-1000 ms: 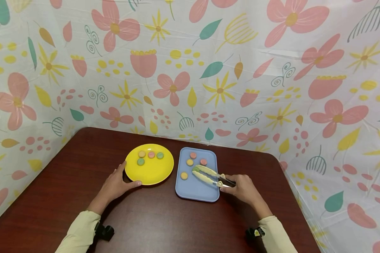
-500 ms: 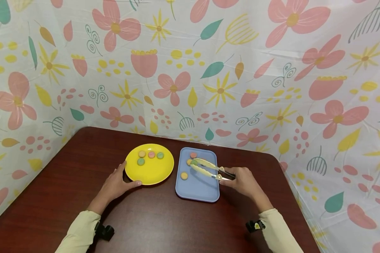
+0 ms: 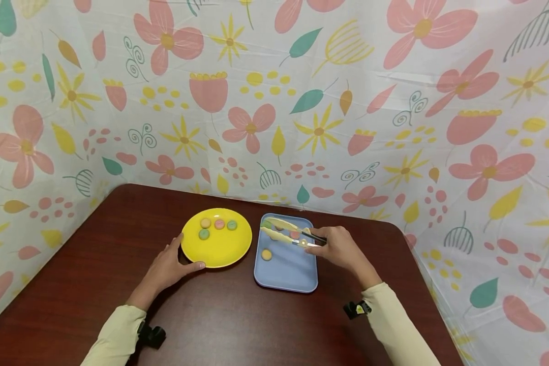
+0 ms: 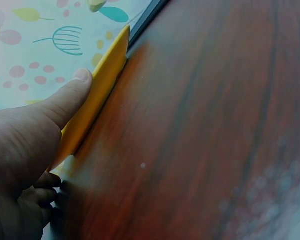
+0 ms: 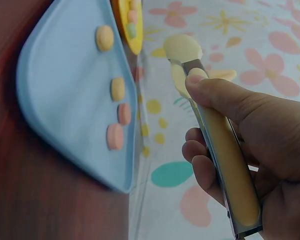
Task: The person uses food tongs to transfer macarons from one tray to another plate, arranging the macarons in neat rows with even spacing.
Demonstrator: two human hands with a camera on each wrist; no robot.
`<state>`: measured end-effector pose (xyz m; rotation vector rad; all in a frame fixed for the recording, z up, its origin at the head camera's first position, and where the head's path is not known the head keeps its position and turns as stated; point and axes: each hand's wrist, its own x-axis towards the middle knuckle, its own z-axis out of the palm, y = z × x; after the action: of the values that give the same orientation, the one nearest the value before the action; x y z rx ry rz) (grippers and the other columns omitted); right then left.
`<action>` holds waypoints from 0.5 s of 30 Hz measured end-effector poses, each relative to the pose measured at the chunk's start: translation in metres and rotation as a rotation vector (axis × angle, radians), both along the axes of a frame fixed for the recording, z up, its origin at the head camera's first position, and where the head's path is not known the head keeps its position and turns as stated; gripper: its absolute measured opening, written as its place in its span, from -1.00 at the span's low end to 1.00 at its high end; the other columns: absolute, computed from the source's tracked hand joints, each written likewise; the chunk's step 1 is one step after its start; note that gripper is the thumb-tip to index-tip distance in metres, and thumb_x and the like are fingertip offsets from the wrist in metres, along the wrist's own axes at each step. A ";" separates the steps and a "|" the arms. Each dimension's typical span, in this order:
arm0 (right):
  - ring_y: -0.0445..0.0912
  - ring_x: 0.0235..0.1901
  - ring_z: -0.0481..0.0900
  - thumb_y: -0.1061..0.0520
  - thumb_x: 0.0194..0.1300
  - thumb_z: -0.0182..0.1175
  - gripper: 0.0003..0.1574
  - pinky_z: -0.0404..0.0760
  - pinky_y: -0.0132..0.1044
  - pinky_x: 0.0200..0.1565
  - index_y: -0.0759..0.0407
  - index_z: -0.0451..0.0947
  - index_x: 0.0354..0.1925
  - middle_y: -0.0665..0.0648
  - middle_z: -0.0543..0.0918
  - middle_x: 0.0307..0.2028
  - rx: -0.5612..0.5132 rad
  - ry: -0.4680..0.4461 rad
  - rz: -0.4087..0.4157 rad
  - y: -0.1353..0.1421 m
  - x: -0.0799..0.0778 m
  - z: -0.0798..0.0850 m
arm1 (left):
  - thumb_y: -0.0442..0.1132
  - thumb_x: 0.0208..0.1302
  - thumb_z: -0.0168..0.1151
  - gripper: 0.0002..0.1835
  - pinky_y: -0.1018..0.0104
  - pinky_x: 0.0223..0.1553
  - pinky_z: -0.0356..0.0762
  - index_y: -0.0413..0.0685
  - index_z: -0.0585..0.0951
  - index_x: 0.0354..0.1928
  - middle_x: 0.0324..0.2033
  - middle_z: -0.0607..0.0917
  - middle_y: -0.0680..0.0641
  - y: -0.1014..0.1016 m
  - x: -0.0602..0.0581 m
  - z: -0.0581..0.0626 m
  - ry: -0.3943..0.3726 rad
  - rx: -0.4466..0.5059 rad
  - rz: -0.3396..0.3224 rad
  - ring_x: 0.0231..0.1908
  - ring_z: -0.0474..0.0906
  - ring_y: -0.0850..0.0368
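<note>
Yel. rnd plate: 4 pastel discs
Blue rect. tray: ditto
R grip: clasps cream-tipped tongs
L grip: splayed @ rim

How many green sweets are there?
3. On the yellow plate, one green sweet lies farther right, another green sweet farther left; a third green sweet is held in the tongs. I see no others.

A hand could pass freely over the bare tabletop on the near side of the blue tray, and across the tray's near part. The tongs and right hand obstruct its far part from the right; the yellow plate stands just left, the floral cloth close behind.
</note>
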<state>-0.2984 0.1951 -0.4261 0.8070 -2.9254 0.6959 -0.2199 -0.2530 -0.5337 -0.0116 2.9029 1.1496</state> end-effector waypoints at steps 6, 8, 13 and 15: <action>-0.22 -0.63 0.25 -0.09 0.15 0.54 -0.29 0.28 -0.36 -0.53 0.20 0.67 0.19 -0.04 0.59 -0.58 0.016 0.012 0.050 -0.015 -0.006 0.004 | 0.42 0.05 0.43 0.40 -0.49 0.36 0.10 -0.20 -0.13 0.63 0.54 0.07 -0.45 0.001 0.000 0.001 0.007 0.014 0.001 0.47 -0.05 -0.60; -0.22 -0.68 0.19 -0.09 0.15 0.54 -0.30 0.25 -0.36 -0.57 0.18 0.67 0.20 -0.07 0.48 -0.66 0.021 0.010 0.059 -0.020 -0.009 0.004 | 0.41 0.06 0.44 0.39 -0.49 0.36 0.09 -0.20 -0.13 0.63 0.54 0.08 -0.44 0.001 0.001 0.002 0.008 0.019 0.001 0.48 -0.06 -0.59; -0.21 -0.60 0.32 -0.11 0.13 0.56 -0.28 0.31 -0.35 -0.52 0.15 0.68 0.19 0.09 0.76 -0.40 0.020 0.026 0.074 -0.034 -0.014 0.005 | 0.38 0.06 0.46 0.38 -0.48 0.37 0.09 -0.21 -0.12 0.63 0.54 0.09 -0.43 0.001 0.002 0.002 0.014 0.027 -0.002 0.48 -0.05 -0.58; -0.19 -0.53 0.40 -0.12 0.13 0.55 -0.28 0.36 -0.33 -0.47 0.16 0.68 0.19 0.16 0.81 -0.17 0.018 0.028 0.086 -0.040 -0.016 0.006 | 0.38 0.06 0.46 0.38 -0.48 0.37 0.09 -0.21 -0.12 0.63 0.53 0.09 -0.44 0.001 0.002 0.002 0.014 0.027 0.001 0.48 -0.04 -0.58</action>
<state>-0.3139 0.1553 -0.4204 0.9407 -2.8918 0.6586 -0.2179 -0.2520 -0.5316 -0.0038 2.8997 1.1933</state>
